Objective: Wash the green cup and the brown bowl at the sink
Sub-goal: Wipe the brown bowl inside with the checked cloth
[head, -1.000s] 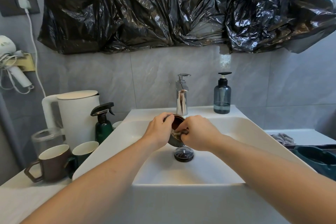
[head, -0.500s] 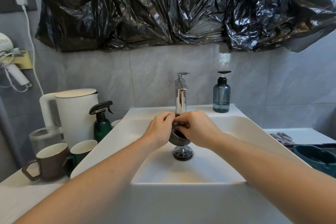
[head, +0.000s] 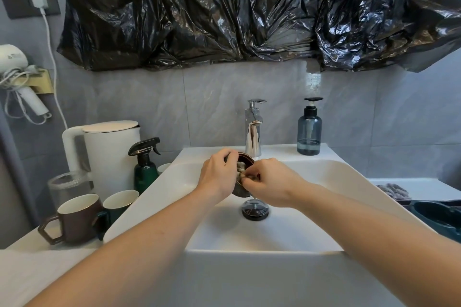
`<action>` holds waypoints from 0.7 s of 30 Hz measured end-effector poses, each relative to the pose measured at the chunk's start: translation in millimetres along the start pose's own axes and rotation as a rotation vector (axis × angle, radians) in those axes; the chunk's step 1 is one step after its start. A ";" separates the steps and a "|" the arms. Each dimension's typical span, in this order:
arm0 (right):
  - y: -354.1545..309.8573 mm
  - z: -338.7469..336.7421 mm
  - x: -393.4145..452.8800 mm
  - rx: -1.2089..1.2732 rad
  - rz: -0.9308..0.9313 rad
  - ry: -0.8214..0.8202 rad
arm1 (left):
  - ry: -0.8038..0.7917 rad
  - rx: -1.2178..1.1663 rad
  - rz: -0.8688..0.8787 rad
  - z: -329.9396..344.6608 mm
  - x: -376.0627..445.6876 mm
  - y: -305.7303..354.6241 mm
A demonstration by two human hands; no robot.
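The fingers [head: 230, 157] of the left hand [head: 218, 177] were curled round the rim and side of the brown bowl [head: 245, 158], holding it tipped up over the sink [head: 336, 174], just in front of the tap [head: 253, 132] and above the drain plug [head: 255, 210]. The right hand [head: 270, 183] had its fingers bent and pinched on a small pale cloth [head: 241, 168], pushing it into the bowl. The bowl looked small, hard and shiny, so it was likely light but easy to break if it fell on the hard sink. If it was wet, it would likely be slippery too. The safest place to hold it seemed to be the rim, with the thumb on one side and the fingers on the other, as the left hand did. The cloth looked soft and squashy and could be held anywhere. The green cup [head: 119, 203] stood on the worktop [head: 37, 269] to the left of the sink, just beside a brown mug [head: 74, 219]. It had a handle, mostly hidden by the mug, which looked like a good place to grab it. It seemed not yet washed.
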State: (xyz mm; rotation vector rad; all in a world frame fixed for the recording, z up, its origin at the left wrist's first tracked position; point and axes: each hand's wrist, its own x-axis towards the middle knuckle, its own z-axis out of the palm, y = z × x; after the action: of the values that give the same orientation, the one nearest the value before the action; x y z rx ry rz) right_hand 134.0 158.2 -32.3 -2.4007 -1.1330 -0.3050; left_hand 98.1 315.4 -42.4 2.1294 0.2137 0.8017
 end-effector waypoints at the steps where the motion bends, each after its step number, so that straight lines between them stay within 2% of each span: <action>1: -0.2 0.9 -0.6 0.046 -0.036 -0.012 | -0.005 -0.009 -0.002 -0.3 1.1 -1.3; 5: -1.1 2.9 -0.7 0.132 -0.099 0.032 | -0.042 -0.065 -0.020 1.3 3.0 -2.1; 11: 5.9 0.0 4.4 0.037 0.131 0.273 | -0.037 -0.119 0.002 4.5 -1.8 7.7; 14: 5.5 -0.3 7.2 -0.008 0.183 0.330 | -0.044 -0.138 -0.004 6.5 -3.2 9.7; 16: 2.6 0.3 6.0 0.045 0.113 0.297 | -0.027 -0.136 -0.014 5.7 -1.4 8.0; 19: -1.6 4.4 2.7 0.087 -0.099 0.128 | -0.016 -0.100 -0.017 1.2 1.1 2.8; 21: -2.5 3.5 2.7 0.101 -0.141 0.063 | -0.018 -0.079 -0.017 -0.6 1.4 0.7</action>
State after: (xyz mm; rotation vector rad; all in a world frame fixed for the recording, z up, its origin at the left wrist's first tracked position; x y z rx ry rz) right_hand 133.8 163.1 -33.5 -2.2133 -1.2604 -0.3578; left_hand 98.7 315.9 -41.0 2.0575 0.1873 0.7685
